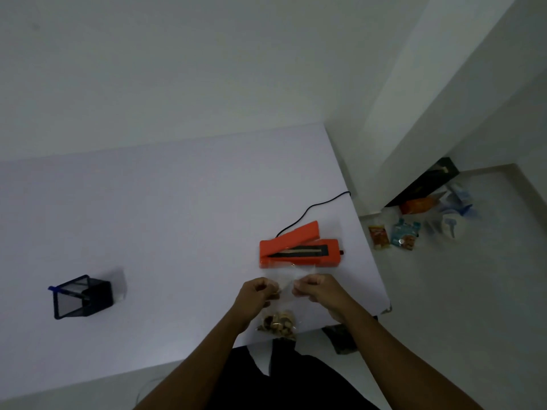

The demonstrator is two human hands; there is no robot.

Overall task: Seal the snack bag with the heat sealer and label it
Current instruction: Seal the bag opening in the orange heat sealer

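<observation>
A clear snack bag (283, 284) with brown snack pieces at its bottom lies on the white table (177, 217), close to the front edge. My left hand (260, 291) pinches the bag's upper left side. My right hand (318, 288) pinches its upper right side. The bag's open top reaches toward the orange heat sealer (299, 247), which stands just beyond my hands with its lid raised and its dark sealing strip showing.
A black cord (313, 208) runs from the sealer off the table's right edge. A black mesh pen holder (83, 295) with a blue pen stands at the left. Snack packets (393, 233) and bags lie on the floor at the right.
</observation>
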